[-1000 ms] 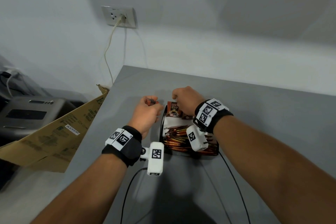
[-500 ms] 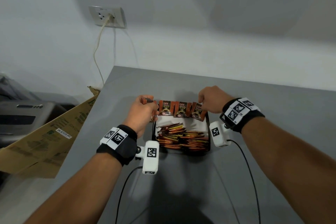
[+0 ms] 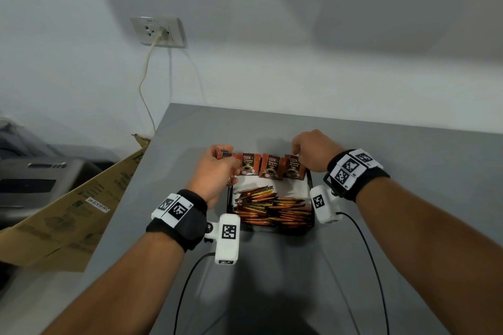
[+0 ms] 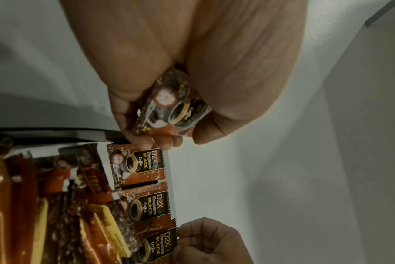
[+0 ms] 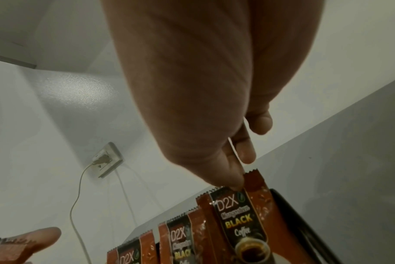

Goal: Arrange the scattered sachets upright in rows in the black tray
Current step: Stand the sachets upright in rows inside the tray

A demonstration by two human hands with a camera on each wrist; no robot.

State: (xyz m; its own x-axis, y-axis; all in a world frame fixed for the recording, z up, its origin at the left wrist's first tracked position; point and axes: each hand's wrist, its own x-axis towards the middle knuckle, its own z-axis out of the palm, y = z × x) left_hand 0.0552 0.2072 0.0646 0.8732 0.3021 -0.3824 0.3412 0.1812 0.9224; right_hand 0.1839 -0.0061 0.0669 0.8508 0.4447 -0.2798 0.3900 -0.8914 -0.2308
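Note:
A black tray sits mid-table. Three orange-and-black coffee sachets stand upright side by side along its far edge. A heap of thin stick sachets lies flat in its near part. My left hand is at the tray's far left corner, fingers curled round one more coffee sachet, beside the row's left end. My right hand pinches the top edge of the rightmost sachet between thumb and finger, just inside the tray's right wall.
The grey table ends close to the left of the tray, where a cardboard sheet leans. A grey machine sits beyond it. A wall socket with a cable hangs behind. Wrist-camera cables trail toward me.
My right hand has moved from the tray's left end to its right end, and three upright sachets now show along the far edge. The left hand has stayed at the left corner.

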